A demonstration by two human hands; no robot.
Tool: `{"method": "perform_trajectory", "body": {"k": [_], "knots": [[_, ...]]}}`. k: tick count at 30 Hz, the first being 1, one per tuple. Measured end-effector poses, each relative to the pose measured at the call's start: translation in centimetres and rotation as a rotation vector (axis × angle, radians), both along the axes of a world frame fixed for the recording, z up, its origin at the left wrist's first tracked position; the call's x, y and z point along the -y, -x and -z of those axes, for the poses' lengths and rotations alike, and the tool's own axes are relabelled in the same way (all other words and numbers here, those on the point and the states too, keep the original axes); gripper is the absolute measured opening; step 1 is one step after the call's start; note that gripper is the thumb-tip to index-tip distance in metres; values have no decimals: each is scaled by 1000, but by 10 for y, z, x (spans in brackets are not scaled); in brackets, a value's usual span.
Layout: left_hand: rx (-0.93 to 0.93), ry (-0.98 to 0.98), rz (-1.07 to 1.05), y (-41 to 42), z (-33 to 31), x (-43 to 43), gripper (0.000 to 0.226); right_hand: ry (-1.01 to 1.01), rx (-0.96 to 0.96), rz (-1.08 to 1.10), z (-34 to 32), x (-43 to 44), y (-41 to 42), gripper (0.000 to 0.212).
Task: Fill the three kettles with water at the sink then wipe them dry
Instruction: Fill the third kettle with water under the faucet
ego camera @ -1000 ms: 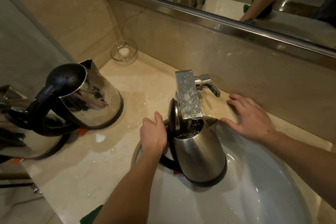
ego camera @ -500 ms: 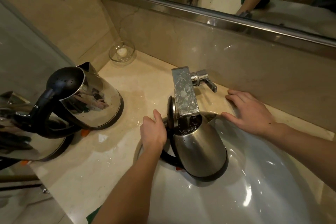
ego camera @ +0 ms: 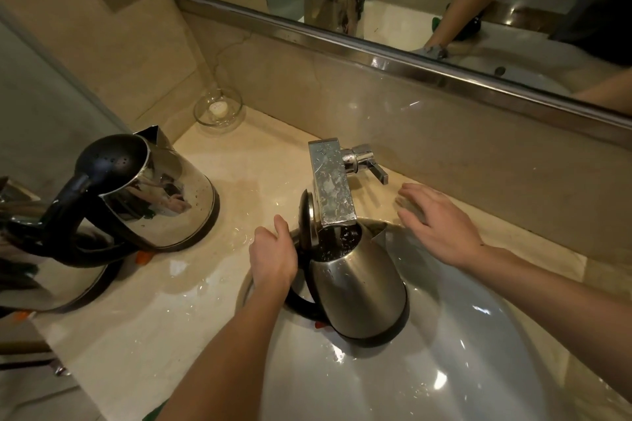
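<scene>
The wet beige stone counter holds a white oval sink. A shiny steel kettle with a black lid stands on the counter at the left, and a third steel kettle is just beside it at the edge of view. A brushed steel kettle stands in the sink, lid up, its mouth under the square chrome tap. The left hand grips its black handle. The right hand, fingers spread, lies over the counter beside the tap. A small clear glass dish sits in the corner.
</scene>
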State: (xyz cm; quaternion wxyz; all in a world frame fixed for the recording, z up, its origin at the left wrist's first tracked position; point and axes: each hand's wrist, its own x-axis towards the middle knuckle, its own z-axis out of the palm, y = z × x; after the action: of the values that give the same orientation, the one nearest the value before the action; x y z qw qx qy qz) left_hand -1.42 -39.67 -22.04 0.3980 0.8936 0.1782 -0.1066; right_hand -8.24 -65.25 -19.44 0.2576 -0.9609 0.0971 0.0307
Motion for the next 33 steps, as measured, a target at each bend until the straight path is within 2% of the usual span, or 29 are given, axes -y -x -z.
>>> {"method": "perform_trajectory", "body": {"k": [6,20,25,33], "knots": [[3,7,-7,0,2,-1,54,-74,110,-3,-30,-22,-10,49],[4,24,-10,1,2,0,53,-25,76,13,-34,-35,-12,53],[10,20,-4,1,2,-2,53,0,68,5,-34,-40,-10,69],[10,34,-5,1,2,-2,52,-41,118,15,-32,-56,-6,67]]}}
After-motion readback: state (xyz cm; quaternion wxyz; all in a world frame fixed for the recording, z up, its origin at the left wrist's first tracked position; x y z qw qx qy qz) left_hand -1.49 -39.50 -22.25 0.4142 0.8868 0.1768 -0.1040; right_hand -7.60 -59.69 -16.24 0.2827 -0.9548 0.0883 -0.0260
